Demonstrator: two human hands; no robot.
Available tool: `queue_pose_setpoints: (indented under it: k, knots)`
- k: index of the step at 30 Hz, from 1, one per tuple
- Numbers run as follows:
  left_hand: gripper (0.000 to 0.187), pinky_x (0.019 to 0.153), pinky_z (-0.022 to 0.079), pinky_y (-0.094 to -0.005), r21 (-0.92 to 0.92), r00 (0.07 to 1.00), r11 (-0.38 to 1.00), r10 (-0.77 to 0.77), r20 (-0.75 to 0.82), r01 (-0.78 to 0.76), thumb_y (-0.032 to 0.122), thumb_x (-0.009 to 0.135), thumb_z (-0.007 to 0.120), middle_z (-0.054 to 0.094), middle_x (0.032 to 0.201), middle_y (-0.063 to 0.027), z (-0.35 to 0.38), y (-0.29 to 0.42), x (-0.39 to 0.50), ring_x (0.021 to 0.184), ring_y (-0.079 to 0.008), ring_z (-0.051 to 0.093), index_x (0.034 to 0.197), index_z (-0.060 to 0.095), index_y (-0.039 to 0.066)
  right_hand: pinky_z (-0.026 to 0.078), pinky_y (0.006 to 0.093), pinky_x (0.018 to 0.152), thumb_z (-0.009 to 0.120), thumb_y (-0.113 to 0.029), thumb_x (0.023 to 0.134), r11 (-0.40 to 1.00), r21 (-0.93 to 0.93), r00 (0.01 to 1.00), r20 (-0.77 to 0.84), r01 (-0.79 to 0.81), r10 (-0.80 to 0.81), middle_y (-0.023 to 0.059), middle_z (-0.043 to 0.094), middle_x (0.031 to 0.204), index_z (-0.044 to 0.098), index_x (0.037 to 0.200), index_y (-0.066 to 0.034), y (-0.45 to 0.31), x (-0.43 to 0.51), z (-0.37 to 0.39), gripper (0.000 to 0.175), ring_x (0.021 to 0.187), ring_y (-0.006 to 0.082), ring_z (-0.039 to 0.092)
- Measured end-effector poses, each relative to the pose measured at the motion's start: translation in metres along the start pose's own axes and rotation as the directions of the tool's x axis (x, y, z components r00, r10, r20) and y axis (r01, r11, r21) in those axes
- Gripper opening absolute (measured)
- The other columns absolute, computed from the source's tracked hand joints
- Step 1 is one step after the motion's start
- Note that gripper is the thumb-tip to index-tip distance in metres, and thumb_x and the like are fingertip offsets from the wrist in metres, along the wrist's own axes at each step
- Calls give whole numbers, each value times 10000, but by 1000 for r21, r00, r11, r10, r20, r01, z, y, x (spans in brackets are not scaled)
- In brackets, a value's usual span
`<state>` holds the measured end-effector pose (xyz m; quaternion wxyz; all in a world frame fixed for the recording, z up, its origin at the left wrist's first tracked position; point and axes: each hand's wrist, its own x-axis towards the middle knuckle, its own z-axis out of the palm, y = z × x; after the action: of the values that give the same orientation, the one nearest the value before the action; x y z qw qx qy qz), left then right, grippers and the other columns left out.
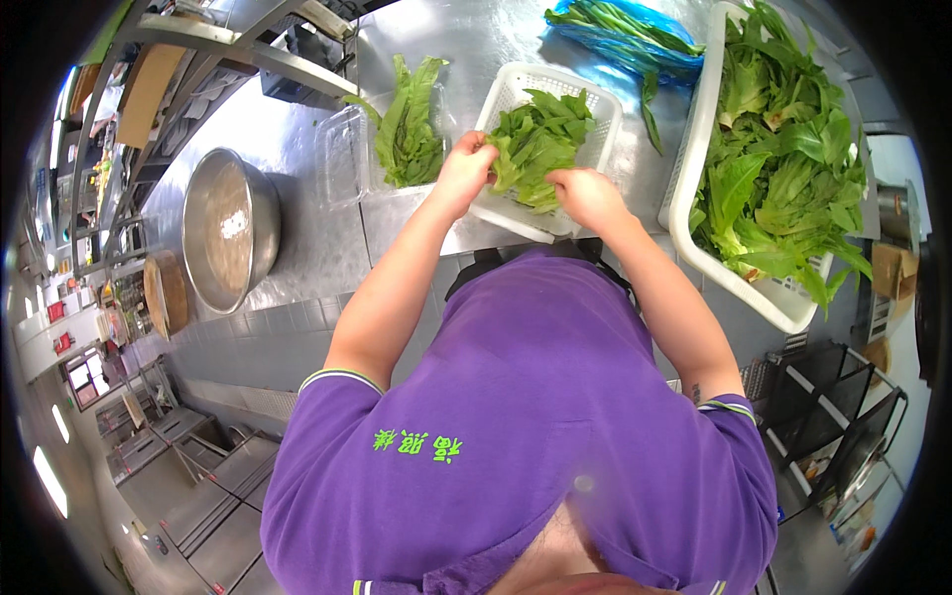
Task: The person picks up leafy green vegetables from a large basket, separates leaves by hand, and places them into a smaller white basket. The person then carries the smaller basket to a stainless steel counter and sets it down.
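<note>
Both hands are at a small white perforated plastic basket on the steel counter, over a loose bunch of green leafy lettuce. At the near left of the bunch, my left hand pinches leaves between thumb and fingers. Leaves are also gripped at the near right by my right hand; its fingertips are partly hidden. To the left, long lettuce leaves stand in a clear plastic container whose lid lies folded out beside it.
A large white basket heaped with lettuce overhangs the counter's near edge at right. Behind lies a blue plastic bag of green stems. At left are a steel bowl, a round wooden board and metal shelving.
</note>
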<state>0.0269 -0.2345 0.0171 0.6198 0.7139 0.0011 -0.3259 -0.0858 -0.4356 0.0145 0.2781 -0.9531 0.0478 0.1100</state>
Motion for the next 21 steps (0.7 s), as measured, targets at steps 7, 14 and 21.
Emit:
queue_pose_setpoints:
  k: [7, 14, 21]
  knots:
    - [281, 762, 533, -333, -117, 994, 990, 74, -83, -84, 142, 891, 633, 621, 1039, -82, -14, 19, -23, 921, -188, 619, 1138, 559, 30, 501, 438, 850, 665, -252, 797, 906, -404, 991, 13, 126, -132, 112, 657, 983, 716, 946, -140, 11, 29, 51, 194, 1010, 310, 606]
    - [280, 784, 508, -304, -240, 999, 970, 33, -13, -35, 199, 914, 601, 644, 1023, -51, 2, 10, -18, 930, -155, 602, 1137, 616, 31, 527, 426, 817, 676, -324, 810, 992, -122, 979, 205, 38, -13, 152, 712, 971, 735, 1047, -115, 10, 28, -37, 321, 895, 329, 675]
    - [372, 883, 519, -414, -414, 998, 908, 40, -47, -55, 326, 1012, 491, 603, 1100, -79, -6, 43, -23, 967, -212, 617, 1248, 540, 43, 514, 387, 781, 603, -360, 904, 988, 138, 996, 44, 66, -73, 161, 713, 953, 700, 1097, -52, -44, 32, -101, 376, 854, 291, 685]
